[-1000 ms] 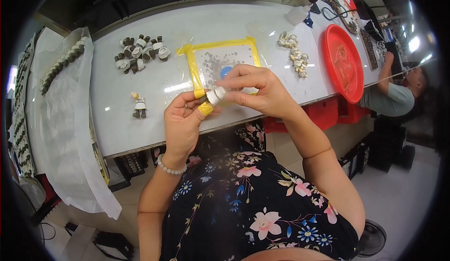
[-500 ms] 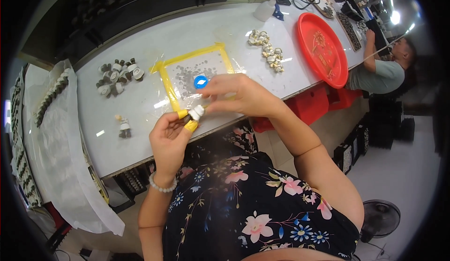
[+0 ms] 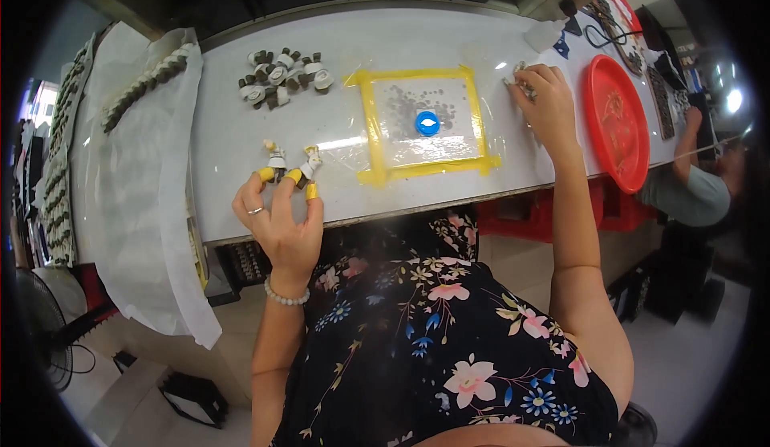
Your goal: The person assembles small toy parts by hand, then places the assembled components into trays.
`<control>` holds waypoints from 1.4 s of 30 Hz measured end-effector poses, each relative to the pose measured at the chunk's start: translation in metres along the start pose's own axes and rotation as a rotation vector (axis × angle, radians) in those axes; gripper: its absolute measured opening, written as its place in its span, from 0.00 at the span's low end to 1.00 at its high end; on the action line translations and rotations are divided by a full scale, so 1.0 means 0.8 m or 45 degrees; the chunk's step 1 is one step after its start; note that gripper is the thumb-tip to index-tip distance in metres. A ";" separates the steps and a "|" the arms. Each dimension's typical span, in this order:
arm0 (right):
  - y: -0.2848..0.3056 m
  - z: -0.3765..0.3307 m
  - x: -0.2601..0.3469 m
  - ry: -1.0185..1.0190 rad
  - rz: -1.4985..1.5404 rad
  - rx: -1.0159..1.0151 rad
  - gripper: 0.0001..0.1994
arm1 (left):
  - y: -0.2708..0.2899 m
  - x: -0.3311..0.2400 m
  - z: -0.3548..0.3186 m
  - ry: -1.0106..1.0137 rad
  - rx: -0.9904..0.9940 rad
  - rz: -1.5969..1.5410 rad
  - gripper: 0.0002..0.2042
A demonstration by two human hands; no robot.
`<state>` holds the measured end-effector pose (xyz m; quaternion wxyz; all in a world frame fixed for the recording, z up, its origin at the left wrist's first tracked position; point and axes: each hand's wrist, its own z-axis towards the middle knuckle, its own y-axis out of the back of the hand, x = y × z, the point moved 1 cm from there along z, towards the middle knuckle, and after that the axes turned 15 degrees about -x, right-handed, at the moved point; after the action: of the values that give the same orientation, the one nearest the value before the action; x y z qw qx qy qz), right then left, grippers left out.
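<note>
My left hand [image 3: 281,226], with yellow covers on its fingertips, pinches the lower part of a small tilted figurine [image 3: 311,160] in white with a gold-and-white top. Close to its left, by my other fingers, stands a similar figurine [image 3: 276,158] with dark legs. Over at the right, my right hand [image 3: 547,103] reaches down with curled fingers onto a cluster of small white-and-gold pieces [image 3: 521,71]. Its fingers hide most of that cluster, and what they grip cannot be made out. Between my hands sits a blue round cap [image 3: 427,123] holding something white.
Yellow tape [image 3: 370,134] frames a grey-spotted sheet under the cap. Several white-and-dark figurine bodies [image 3: 281,76] lie at the back left. A red round tray [image 3: 597,126] and a bottle [image 3: 544,36] are at right. White sheeting [image 3: 144,206] covers the left side. A person [image 3: 694,182] sits far right.
My left hand has carried the figurine leftward, beside the standing one; it now has a gold-and-white top. My right hand has left it and moved right to the small pieces. The view has shifted.
</note>
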<state>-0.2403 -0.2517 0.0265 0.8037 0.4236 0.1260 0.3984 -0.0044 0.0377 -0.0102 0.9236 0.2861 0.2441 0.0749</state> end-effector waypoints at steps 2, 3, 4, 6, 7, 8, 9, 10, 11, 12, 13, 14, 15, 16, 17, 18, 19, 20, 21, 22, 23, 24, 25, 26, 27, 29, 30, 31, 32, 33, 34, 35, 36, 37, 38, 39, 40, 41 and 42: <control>-0.002 -0.004 0.011 0.033 0.057 -0.040 0.07 | 0.002 -0.005 0.007 0.014 -0.032 0.025 0.20; -0.003 -0.007 0.018 0.035 0.068 -0.038 0.07 | 0.002 -0.007 0.009 0.024 -0.062 0.031 0.23; -0.002 -0.010 0.026 0.071 0.091 -0.044 0.07 | 0.000 -0.006 0.011 0.023 -0.061 0.038 0.23; 0.000 -0.014 0.037 0.106 0.120 -0.050 0.07 | -0.003 -0.001 0.012 0.117 0.042 0.057 0.28; 0.001 -0.015 0.041 0.111 0.141 -0.054 0.07 | -0.005 0.002 0.013 0.113 0.044 0.060 0.28; 0.002 -0.017 0.044 0.117 0.162 -0.057 0.07 | -0.006 0.005 0.014 0.142 0.071 0.029 0.26; 0.004 -0.020 0.046 0.114 0.165 -0.057 0.07 | -0.006 0.009 0.015 0.171 0.097 -0.002 0.25; 0.007 -0.022 0.047 0.094 0.203 -0.009 0.08 | -0.004 0.012 0.016 0.170 0.098 0.002 0.25; 0.007 -0.023 0.047 0.075 0.242 0.039 0.09 | -0.001 0.015 0.018 0.151 0.111 -0.019 0.22; 0.006 -0.025 0.047 0.075 0.246 0.039 0.09 | 0.001 0.019 0.019 0.132 0.124 -0.039 0.19; 0.004 -0.026 0.047 0.065 0.277 0.012 0.09 | 0.003 0.023 0.021 0.133 0.124 -0.035 0.19; 0.003 -0.027 0.047 0.055 0.308 -0.015 0.08 | 0.004 0.028 0.023 0.165 0.135 -0.054 0.16; 0.004 -0.029 0.047 0.057 0.312 -0.014 0.08 | 0.004 0.032 0.025 0.196 0.146 -0.074 0.13; 0.003 -0.030 0.047 -0.054 0.356 0.034 0.08 | 0.006 0.033 0.028 0.197 0.145 -0.067 0.13; 0.003 -0.032 0.047 -0.165 0.398 0.083 0.08 | 0.008 0.034 0.032 0.220 0.142 -0.068 0.11; 0.001 -0.033 0.048 -0.164 0.405 0.084 0.08 | 0.010 0.036 0.035 0.242 0.138 -0.068 0.10; 0.000 -0.035 0.048 -0.184 0.442 0.057 0.08 | 0.010 0.038 0.037 0.241 0.138 -0.062 0.10; -0.001 -0.037 0.048 -0.205 0.479 0.030 0.08 | 0.010 0.042 0.039 0.279 0.170 -0.090 0.09; -0.002 -0.039 0.047 -0.205 0.485 0.030 0.08 | 0.010 0.045 0.041 0.317 0.202 -0.119 0.09; -0.003 -0.041 0.045 -0.165 0.473 0.017 0.09 | 0.009 0.048 0.044 0.316 0.202 -0.115 0.09; -0.003 -0.042 0.045 -0.126 0.461 0.004 0.10 | 0.008 0.050 0.047 0.361 0.258 -0.144 0.09; -0.004 -0.043 0.046 -0.127 0.464 0.004 0.10 | 0.007 0.051 0.049 0.406 0.315 -0.174 0.09; -0.004 -0.045 0.047 -0.177 0.483 0.013 0.11 | 0.006 0.052 0.051 0.404 0.317 -0.172 0.09; -0.004 -0.046 0.047 -0.226 0.502 0.023 0.11 | 0.005 0.052 0.052 0.391 0.311 -0.124 0.10; -0.004 -0.047 0.048 -0.229 0.504 0.022 0.11 | 0.005 0.052 0.053 0.378 0.306 -0.078 0.10; -0.005 -0.049 0.049 -0.235 0.515 0.002 0.11 | 0.006 0.049 0.053 0.383 0.233 -0.132 0.10; -0.005 -0.049 0.050 -0.237 0.517 0.001 0.11 | 0.008 0.048 0.052 0.391 0.160 -0.188 0.11; -0.003 -0.049 0.051 -0.241 0.515 0.002 0.11 | 0.010 0.048 0.052 0.388 0.163 -0.188 0.11; -0.002 -0.050 0.051 -0.244 0.514 0.003 0.11 | 0.013 0.047 0.052 0.254 0.191 -0.236 0.11; -0.002 -0.051 0.052 -0.248 0.514 0.002 0.11 | 0.015 0.046 0.053 0.121 0.218 -0.284 0.11; -0.002 -0.051 0.052 -0.256 0.524 0.003 0.11 | 0.016 0.048 0.052 0.120 0.218 -0.280 0.11; -0.002 -0.051 0.053 -0.263 0.533 0.004 0.11 | 0.016 0.051 0.051 0.090 0.260 -0.235 0.12; -0.003 -0.051 0.053 -0.263 0.538 0.005 0.11 | 0.017 0.053 0.050 0.060 0.302 -0.190 0.13; -0.004 -0.051 0.053 -0.276 0.548 0.005 0.11 | 0.016 0.056 0.050 0.060 0.302 -0.187 0.13; -0.004 -0.052 0.053 -0.289 0.558 0.006 0.11 | 0.015 0.058 0.051 0.094 0.286 -0.178 0.12; -0.004 -0.053 0.054 -0.289 0.562 0.006 0.11 | 0.015 0.060 0.052 0.128 0.270 -0.168 0.12; -0.003 -0.053 0.054 -0.292 0.557 0.006 0.12 | 0.013 0.063 0.055 0.127 0.269 -0.166 0.12; -0.003 -0.053 0.054 -0.295 0.551 0.006 0.12 | 0.013 0.066 0.059 0.159 0.279 -0.142 0.12; -0.004 -0.053 0.054 -0.295 0.552 0.005 0.12 | 0.013 0.068 0.061 0.190 0.288 -0.118 0.12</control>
<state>-0.2340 -0.1958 0.0039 0.7075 0.4853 -0.0602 0.5102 0.0671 0.0370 0.0085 0.8672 0.3705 0.3319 0.0254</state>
